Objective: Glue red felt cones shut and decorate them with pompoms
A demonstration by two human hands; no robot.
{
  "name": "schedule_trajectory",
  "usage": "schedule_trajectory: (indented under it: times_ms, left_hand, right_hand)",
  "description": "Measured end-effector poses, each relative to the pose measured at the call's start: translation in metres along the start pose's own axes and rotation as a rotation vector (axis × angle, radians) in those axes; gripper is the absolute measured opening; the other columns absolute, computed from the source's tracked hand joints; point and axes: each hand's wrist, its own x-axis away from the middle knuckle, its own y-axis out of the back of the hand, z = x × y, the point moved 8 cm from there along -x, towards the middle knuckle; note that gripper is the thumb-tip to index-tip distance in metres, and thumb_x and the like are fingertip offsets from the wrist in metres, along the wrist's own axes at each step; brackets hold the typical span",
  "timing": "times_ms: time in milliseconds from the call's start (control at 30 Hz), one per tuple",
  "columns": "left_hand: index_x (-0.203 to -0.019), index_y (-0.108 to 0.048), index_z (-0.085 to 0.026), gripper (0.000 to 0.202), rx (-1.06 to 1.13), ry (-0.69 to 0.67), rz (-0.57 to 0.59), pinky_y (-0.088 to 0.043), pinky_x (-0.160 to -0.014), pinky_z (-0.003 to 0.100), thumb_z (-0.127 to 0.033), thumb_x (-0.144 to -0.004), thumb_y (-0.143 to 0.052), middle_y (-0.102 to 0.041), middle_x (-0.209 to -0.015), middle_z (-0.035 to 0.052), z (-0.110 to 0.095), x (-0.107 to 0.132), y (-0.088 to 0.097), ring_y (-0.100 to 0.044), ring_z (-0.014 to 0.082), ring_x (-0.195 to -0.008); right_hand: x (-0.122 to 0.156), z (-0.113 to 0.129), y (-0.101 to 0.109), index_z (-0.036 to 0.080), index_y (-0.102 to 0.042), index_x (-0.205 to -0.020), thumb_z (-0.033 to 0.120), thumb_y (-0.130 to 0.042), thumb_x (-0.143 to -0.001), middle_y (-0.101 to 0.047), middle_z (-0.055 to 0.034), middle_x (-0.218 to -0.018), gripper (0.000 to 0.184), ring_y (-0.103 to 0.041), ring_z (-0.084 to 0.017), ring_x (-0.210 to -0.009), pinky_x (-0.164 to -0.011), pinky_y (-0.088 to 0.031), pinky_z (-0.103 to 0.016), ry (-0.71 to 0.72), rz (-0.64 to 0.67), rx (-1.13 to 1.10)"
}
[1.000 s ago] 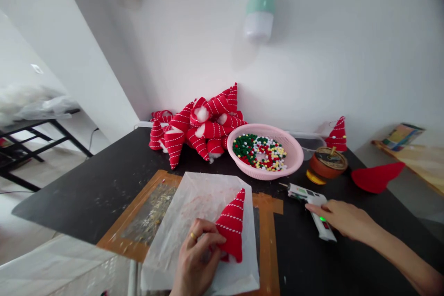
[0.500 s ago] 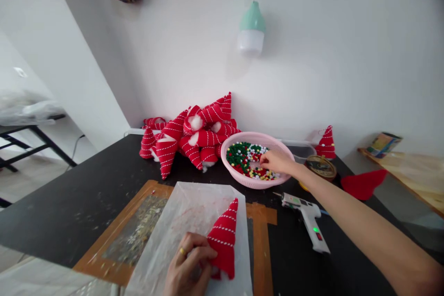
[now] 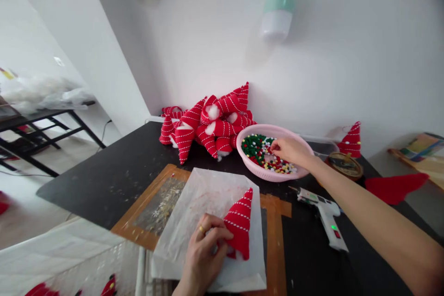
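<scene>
My left hand [image 3: 210, 243], with a ring on one finger, grips the lower left side of a red felt cone hat [image 3: 241, 226] with white twisted stripes. The hat lies on a sheet of white paper [image 3: 187, 222], and a bit of white stuffing shows at its bottom edge. My right hand [image 3: 291, 151] reaches into a pink plastic basket [image 3: 263, 173]. Its fingertips are pinched together among small red, green, white and yellow pom-poms [image 3: 256, 148]; whatever is between them is hidden.
A glue gun [image 3: 322, 212] with a green light lies right of the paper. Several stuffed striped cones [image 3: 211, 125] are heaped behind. Further right are a round tin [image 3: 343, 165], a red felt piece [image 3: 395, 187] and a cone with pom-poms [image 3: 351, 141]. Brown tape [image 3: 274, 240] borders the work area.
The view has swung left, so everything sits further right in the picture. My right hand stays in the basket, its fingers slightly shifted among the pom-poms. My left hand keeps hold of the hat.
</scene>
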Motion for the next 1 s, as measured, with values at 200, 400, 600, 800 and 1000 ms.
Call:
schedule_trajectory:
  times_ms: [200,400,600,800,1000]
  left_hand:
    - [-0.089,-0.067,-0.021,0.031,0.032,0.015,-0.010,-0.051,-0.073,0.028,0.005,-0.082,-0.050,-0.062,-0.088,0.0032,0.004,0.004,0.000,-0.060,0.0163,-0.084]
    - [-0.088,-0.067,-0.021,0.027,0.040,0.045,-0.004,-0.050,-0.074,0.028,0.003,-0.082,-0.055,-0.062,-0.089,0.0031,0.008,0.008,-0.002,-0.059,0.0164,-0.085]
    - [-0.087,-0.067,-0.021,0.026,0.039,0.050,-0.015,-0.050,-0.074,0.028,0.002,-0.082,-0.057,-0.062,-0.089,0.0033,0.007,0.008,-0.002,-0.060,0.0167,-0.084]
    - [-0.087,-0.067,-0.021,0.028,0.047,0.037,-0.015,-0.050,-0.075,0.028,0.003,-0.081,-0.055,-0.062,-0.089,0.0029,0.007,0.007,-0.002,-0.060,0.0163,-0.084]
    - [-0.087,-0.067,-0.021,0.031,0.024,0.022,-0.013,-0.051,-0.073,0.027,0.004,-0.080,-0.050,-0.062,-0.087,0.0028,0.004,0.004,-0.001,-0.061,0.0163,-0.083]
  right_hand:
    - [0.063,0.083,-0.030,0.021,-0.076,-0.091,0.027,-0.067,-0.089,-0.072,-0.0007,-0.086,0.011,-0.066,-0.016,-0.075,-0.066,-0.049,-0.026,0.236,0.084,-0.482]
    - [0.098,0.129,-0.082,0.023,-0.082,-0.088,0.019,-0.074,-0.084,-0.061,0.0014,-0.081,0.009,-0.058,-0.012,-0.070,-0.062,-0.042,-0.025,0.309,0.233,-0.681]
    - [0.098,0.132,-0.096,0.023,-0.084,-0.088,0.014,-0.073,-0.084,-0.060,0.0020,-0.075,0.015,-0.060,-0.013,-0.071,-0.064,-0.040,-0.026,0.294,0.224,-0.575]
    - [0.107,0.138,-0.099,0.027,-0.084,-0.096,0.021,-0.070,-0.091,-0.059,0.0023,-0.074,0.016,-0.060,-0.013,-0.071,-0.065,-0.040,-0.026,0.372,0.246,-0.498]
    - [0.061,0.071,-0.028,0.023,-0.077,-0.110,0.031,-0.056,-0.100,-0.075,-0.0038,-0.103,0.025,-0.068,-0.018,-0.087,-0.074,-0.050,-0.028,0.184,-0.042,-0.274]
